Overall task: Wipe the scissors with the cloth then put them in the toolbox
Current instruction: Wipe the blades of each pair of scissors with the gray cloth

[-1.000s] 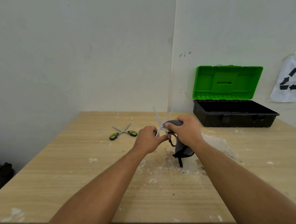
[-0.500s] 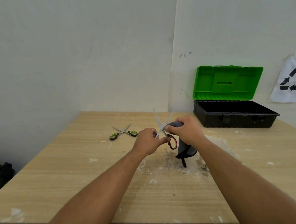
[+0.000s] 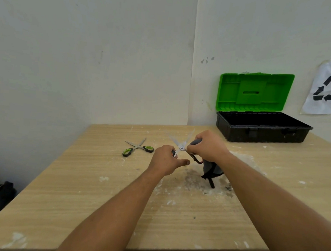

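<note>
From the head view, two pairs of scissors are counted. One pair, the orange-handled scissors [image 3: 181, 145], is held blades-open above the wooden table [image 3: 79, 188], gripped at one handle by the left hand [image 3: 165, 160]. One grey cloth [image 3: 209, 166] is clutched in the right hand [image 3: 207, 148] against the other handle. The green-handled scissors [image 3: 138, 148] lie on the table. One open toolbox [image 3: 261, 129] stands well apart.

Light wooden table [image 3: 79, 197] with white powder smears, bearing green-handled steel scissors [image 3: 138, 149] at left and an open black, green-lidded plastic toolbox [image 3: 263, 129] at far right.
</note>
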### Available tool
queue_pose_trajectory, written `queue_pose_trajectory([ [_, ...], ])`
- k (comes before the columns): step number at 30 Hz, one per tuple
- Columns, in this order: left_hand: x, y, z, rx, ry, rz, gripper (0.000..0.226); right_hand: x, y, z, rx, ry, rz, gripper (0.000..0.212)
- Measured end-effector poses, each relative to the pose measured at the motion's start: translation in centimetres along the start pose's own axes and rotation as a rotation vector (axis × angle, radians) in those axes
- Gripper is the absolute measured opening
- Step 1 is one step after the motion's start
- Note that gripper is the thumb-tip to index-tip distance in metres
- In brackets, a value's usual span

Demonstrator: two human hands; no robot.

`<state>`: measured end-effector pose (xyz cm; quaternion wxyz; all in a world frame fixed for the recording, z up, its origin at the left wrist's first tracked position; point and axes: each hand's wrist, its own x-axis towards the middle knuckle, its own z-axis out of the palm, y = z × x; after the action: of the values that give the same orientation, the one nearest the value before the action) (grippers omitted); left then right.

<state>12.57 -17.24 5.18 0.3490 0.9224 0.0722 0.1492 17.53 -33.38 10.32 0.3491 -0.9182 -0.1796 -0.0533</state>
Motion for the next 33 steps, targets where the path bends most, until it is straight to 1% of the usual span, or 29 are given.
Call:
queue_pose_trajectory([
  [2, 0.0, 0.0, -0.1, -0.016, -0.005, 0.002, 0.058, 0.0, 0.0, 0.0, 0.026, -0.008, -0.026, 0.033],
  [5, -0.1, 0.1, -0.3, -0.057, -0.003, 0.011, 0.063, -0.1, 0.5, -0.1, 0.156, -0.024, 0.029, 0.041],
  [7, -0.2, 0.1, -0.4, -0.08, 0.0, 0.013, 0.065, -0.3, 0.8, 0.0, 0.204, -0.052, 0.055, 0.041],
  [13, -0.5, -0.2, 0.0, -0.105, -0.006, 0.025, 0.067, -0.6, 1.1, 0.1, 0.189, -0.065, 0.056, 0.034],
  [17, -0.3, 0.1, -0.1, -0.083, -0.015, 0.017, 0.064, -0.7, 1.0, 0.1, 0.199, -0.022, 0.039, 0.034],
  [20, -0.1, 0.5, -0.3, -0.042, 0.009, 0.032, 0.064, -0.7, 0.8, -0.1, 0.233, -0.091, 0.014, 0.038],
  [22, -0.1, 0.6, -0.3, -0.004, 0.013, 0.054, 0.063, -0.6, 0.7, -0.1, 0.163, -0.121, -0.004, 0.04],
  [24, -0.2, 0.5, -0.2, -0.01, 0.01, 0.06, 0.062, -0.4, 0.8, -0.2, 0.069, -0.056, -0.007, 0.036],
  [26, -0.3, 0.2, -0.2, -0.048, 0.01, 0.048, 0.064, -0.2, 1.2, -0.3, 0.046, 0.038, -0.014, 0.035],
  [28, -0.4, 0.0, -0.3, -0.074, 0.008, 0.044, 0.066, -0.2, 1.5, 0.0, 0.13, 0.095, -0.024, 0.032],
  [31, -0.3, -0.1, -0.3, -0.116, -0.006, 0.031, 0.067, -0.4, 1.4, 0.5, 0.253, 0.122, -0.031, 0.017],
  [33, -0.3, -0.1, -0.1, -0.15, -0.021, 0.021, 0.066, -0.6, 1.2, 0.9, 0.28, 0.154, -0.102, 0.009],
])
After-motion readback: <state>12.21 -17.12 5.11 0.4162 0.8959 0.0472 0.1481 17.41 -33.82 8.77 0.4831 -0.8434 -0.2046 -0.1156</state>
